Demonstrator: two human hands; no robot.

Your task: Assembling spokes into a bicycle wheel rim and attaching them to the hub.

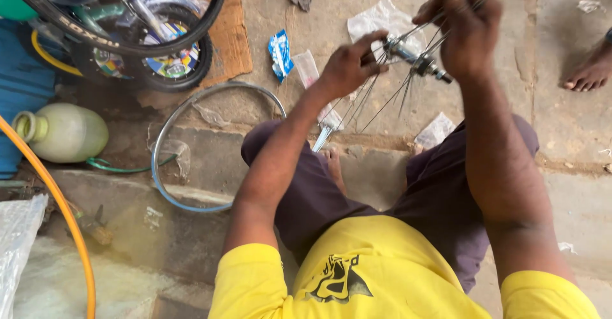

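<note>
A small silver metal wheel hub (414, 58) is held up in front of the seated person, above the concrete floor (561, 121) and between the two hands. A fan of thin steel spokes (376, 96) hangs from the hub's flanges, some pointing down toward the knees, others running up past the top edge of the frame.

The left hand (347, 64) is seen at the hub's left end, its fingers (373, 38) curled and pinched about the hub end or the spoke heads there (which of the two cannot be told). The right hand (468, 29) is closed over a bundle of spokes just above the hub's right end, knuckles toward the camera.

Dark purple trousers (319, 191) and a yellow short-sleeved shirt (382, 274) are worn by the person. A loose bunch of spokes (325, 131) lies on the floor by the left knee.

On the floor to the left, a bare silver wheel rim (159, 159) is lying flat. Beyond it, a small black-tyred wheel with a coloured disc (159, 58) is standing beside a sheet of brown cardboard (233, 38). A pale green plastic jug (64, 133) lies on its side, and an orange hose (60, 210) curves past it. A blue-and-white wrapper (279, 52) and clear plastic bags (376, 19) are scattered near the hub. Another person's bare foot (590, 70) is visible at the right edge.
</note>
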